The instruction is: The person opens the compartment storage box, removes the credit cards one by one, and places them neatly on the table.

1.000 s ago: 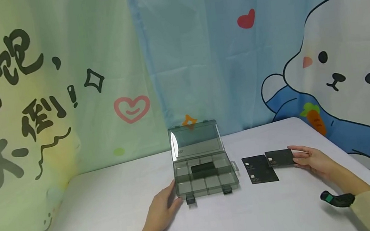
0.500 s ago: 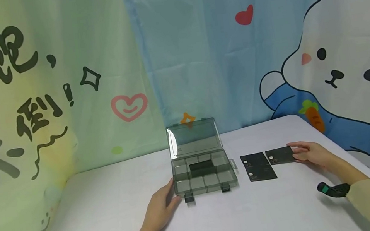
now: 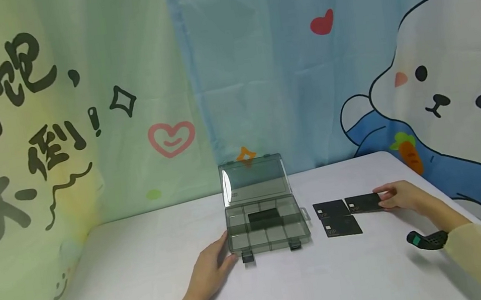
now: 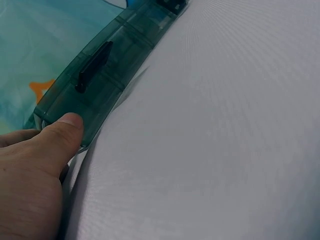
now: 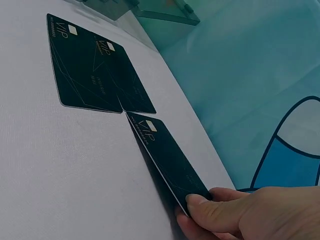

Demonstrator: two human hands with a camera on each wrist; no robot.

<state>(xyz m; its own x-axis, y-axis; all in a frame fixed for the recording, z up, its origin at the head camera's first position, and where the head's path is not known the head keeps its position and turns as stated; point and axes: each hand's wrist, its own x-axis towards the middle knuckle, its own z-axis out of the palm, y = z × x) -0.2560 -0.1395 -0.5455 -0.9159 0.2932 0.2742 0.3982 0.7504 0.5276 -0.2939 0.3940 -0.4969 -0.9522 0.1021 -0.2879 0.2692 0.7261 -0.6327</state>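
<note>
My left hand holds the near left corner of a translucent grey-green compartment box. Its thumb lies on the front wall; the other fingers go along the left side, partly hidden. The box's lid stands raised. A dark rectangular thing shows in the box's middle. On the right, my right hand pinches the right end of a black VIP card between thumb and fingers. That card is slightly tilted, with a shadow beneath it. Beside its left end lie a far black card and a near black card.
A white cloth covers the table. Behind it hangs a printed curtain, close to the raised lid. Two dark latches, a left latch and a right latch, hang at the box's front.
My right hand and wrist have shifted slightly left and away from me, still pinching the card, whose near edge now sits a little farther back. My left hand stays at the box corner.
</note>
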